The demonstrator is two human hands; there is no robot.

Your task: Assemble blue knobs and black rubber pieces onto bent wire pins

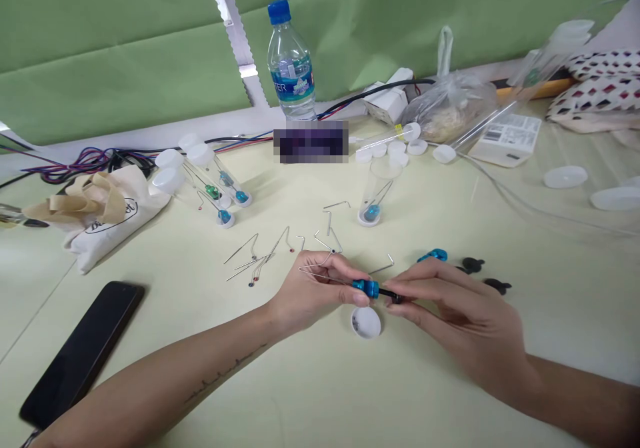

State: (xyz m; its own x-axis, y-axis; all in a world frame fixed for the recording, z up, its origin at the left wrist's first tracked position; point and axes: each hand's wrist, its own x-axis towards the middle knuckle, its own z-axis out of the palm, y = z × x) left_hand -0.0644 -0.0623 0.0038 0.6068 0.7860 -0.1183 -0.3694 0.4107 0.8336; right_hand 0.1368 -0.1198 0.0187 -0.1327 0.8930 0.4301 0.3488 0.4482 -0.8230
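Observation:
My left hand (313,288) pinches a small blue metal cylinder (366,289), from which a thin bent wire (320,276) runs back over the palm. A black rod (387,293) stands at the cylinder's right end. My right hand (460,315) is closed on the black piece at that rod's other end, mostly hidden by the fingertips. Just below lies a white cap (366,323) with tiny parts in it. Several bent wires (255,258) and L-shaped hex keys (327,221) lie beyond my left hand. Blue metal parts (433,255) and black knobs (497,286) sit beyond my right hand.
Clear tubes (220,188) with coloured parts stand at the back left, another tube (381,191) near the middle. Behind are a water bottle (293,68), white caps (397,149) and a plastic bag (450,108). A phone (83,355) and cloth pouch (120,218) lie left.

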